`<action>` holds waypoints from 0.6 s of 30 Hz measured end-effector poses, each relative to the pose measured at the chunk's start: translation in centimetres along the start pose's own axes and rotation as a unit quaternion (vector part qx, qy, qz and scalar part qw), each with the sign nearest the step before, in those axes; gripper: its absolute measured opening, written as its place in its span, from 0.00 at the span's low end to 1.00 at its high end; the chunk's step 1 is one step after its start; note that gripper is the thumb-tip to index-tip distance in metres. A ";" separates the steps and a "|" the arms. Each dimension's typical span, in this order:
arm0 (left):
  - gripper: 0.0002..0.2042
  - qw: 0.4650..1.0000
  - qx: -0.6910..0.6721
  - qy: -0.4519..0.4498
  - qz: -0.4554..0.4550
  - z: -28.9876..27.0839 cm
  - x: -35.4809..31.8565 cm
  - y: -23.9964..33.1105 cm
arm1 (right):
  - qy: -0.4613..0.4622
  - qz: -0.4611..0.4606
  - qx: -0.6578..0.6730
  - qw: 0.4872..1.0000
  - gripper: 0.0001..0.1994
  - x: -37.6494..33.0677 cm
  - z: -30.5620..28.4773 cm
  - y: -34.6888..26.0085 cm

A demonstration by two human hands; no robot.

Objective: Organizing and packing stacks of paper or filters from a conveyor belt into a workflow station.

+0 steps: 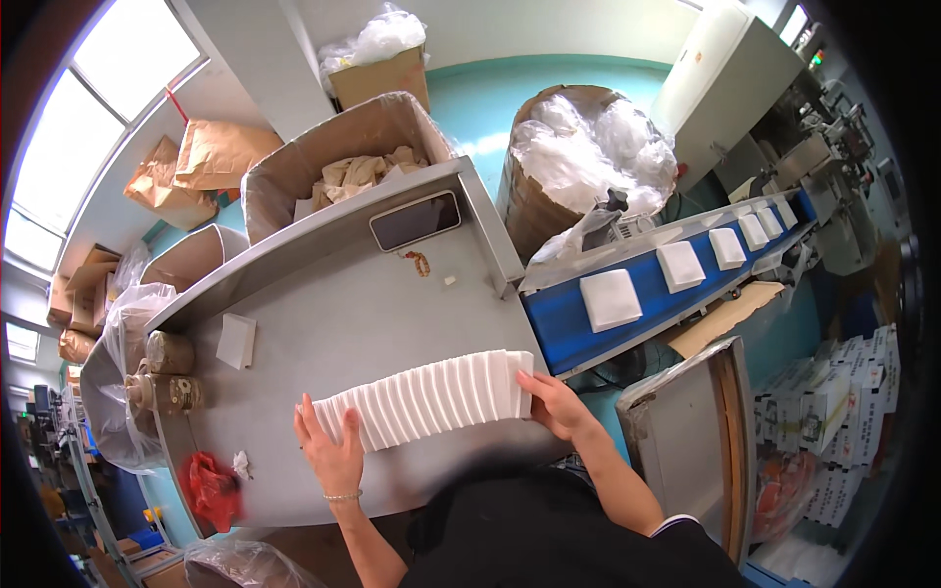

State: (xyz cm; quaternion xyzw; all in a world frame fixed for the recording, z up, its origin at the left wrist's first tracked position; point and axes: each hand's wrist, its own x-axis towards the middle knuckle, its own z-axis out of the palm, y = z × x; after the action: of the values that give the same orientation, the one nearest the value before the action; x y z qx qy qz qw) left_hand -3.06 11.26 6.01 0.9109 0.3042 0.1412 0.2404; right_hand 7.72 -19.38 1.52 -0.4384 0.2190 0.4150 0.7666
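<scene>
A long row of white folded napkin stacks (431, 400), which look like paper, stands on edge across the front of the grey metal table (323, 304). At its left end, my left hand (331, 447) holds the row, with the thumb on the near side and fingers round the end. My right hand (557, 404) grips the right end, its thumb near the top edge and its other fingers partly hidden. One loose white stack (236, 341) lies farther left on the table. On the right, several white stacks (610, 299) sit spaced apart on a blue conveyor belt (570, 338).
A phone (416, 220) and a beaded bracelet (420, 263) lie by the table's raised back rim. Rolls of tape (172, 353) and a red bag (211, 490) are at the left. Cartons (343, 137) and a bin of clear plastic (588, 147) stand beyond.
</scene>
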 end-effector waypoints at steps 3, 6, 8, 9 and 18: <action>0.35 1.000 -0.019 -0.002 0.008 0.1 0.1 -0.3 | 0.048 -0.039 -0.026 0.998 0.15 0.1 -2.0 0.9; 0.35 0.999 -0.019 -0.022 0.017 0.1 -0.2 0.0 | 0.121 -0.136 0.071 0.981 0.15 0.7 -2.1 0.5; 0.35 0.999 -0.019 -0.027 0.028 0.3 -0.5 0.5 | 0.144 -0.228 -0.137 0.953 0.16 1.3 -1.0 0.5; 0.35 0.999 -0.017 -0.032 0.037 0.4 -0.7 0.7 | 0.146 -0.231 -0.135 0.952 0.16 1.4 -0.3 0.8; 0.36 1.000 -0.009 -0.010 0.007 0.2 -0.7 0.5 | -0.008 0.019 -0.057 0.998 0.19 -0.7 -0.7 0.3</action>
State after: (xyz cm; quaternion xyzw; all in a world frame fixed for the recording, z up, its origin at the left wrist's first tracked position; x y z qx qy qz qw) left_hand -3.33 10.40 6.02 0.9122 0.2937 0.1367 0.2508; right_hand 7.12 -20.23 1.53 -0.4739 0.1968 0.4448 0.7340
